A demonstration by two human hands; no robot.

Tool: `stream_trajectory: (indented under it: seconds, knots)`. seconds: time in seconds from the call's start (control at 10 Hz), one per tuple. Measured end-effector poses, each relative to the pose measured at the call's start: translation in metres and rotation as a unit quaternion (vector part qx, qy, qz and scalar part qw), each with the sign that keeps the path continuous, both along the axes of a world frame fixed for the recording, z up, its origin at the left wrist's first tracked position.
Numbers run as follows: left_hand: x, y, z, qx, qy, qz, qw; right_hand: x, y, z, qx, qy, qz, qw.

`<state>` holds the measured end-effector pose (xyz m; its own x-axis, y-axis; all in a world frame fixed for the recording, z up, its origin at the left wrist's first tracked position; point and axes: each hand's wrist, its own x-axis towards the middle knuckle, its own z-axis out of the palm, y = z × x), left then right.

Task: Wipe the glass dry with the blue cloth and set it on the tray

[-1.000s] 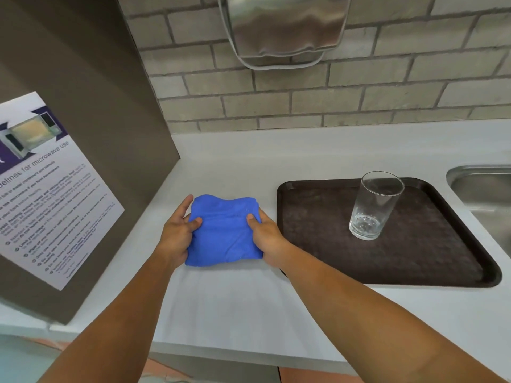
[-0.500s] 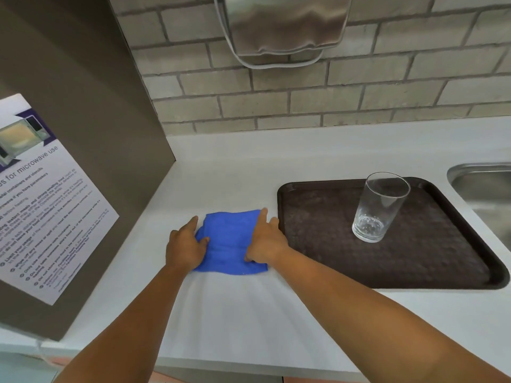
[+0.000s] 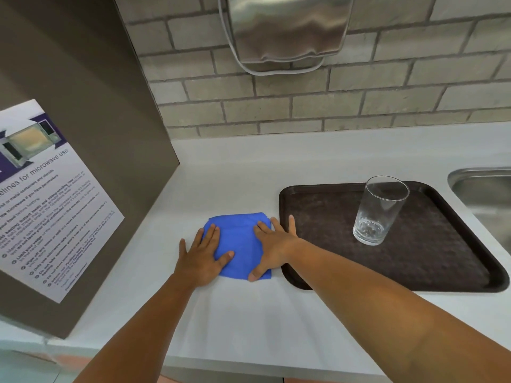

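Note:
The folded blue cloth (image 3: 240,241) lies flat on the white counter just left of the tray. My left hand (image 3: 200,258) rests palm down on its left part, fingers spread. My right hand (image 3: 273,244) presses flat on its right part, fingers spread, beside the tray's left rim. The clear drinking glass (image 3: 377,211) stands upright on the dark brown tray (image 3: 442,258), toward its far middle, well to the right of both hands. Neither hand touches the glass.
A brown cabinet side with a microwave-use notice (image 3: 41,200) walls off the left. A steel sink (image 3: 486,194) lies right of the tray. A metal dispenser (image 3: 287,31) hangs on the brick wall behind. Bare white counter (image 3: 249,322) stretches toward me.
Both hands went from pinching the cloth's edges to lying flat on top of it. The cloth is now pressed down flat on the counter. The glass has not moved.

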<state>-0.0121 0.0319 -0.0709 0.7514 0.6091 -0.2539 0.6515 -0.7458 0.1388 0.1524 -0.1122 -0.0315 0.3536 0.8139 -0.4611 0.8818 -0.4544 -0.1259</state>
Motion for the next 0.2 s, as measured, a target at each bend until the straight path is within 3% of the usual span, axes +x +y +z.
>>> stream_trajectory:
  seconds: [0.2]
  knots:
    - [0.0094, -0.0021, 0.0131, -0.008, -0.011, 0.010, 1.000, 0.0085, -0.0106, 0.0007, 0.067, 0.019, -0.012, 0.998]
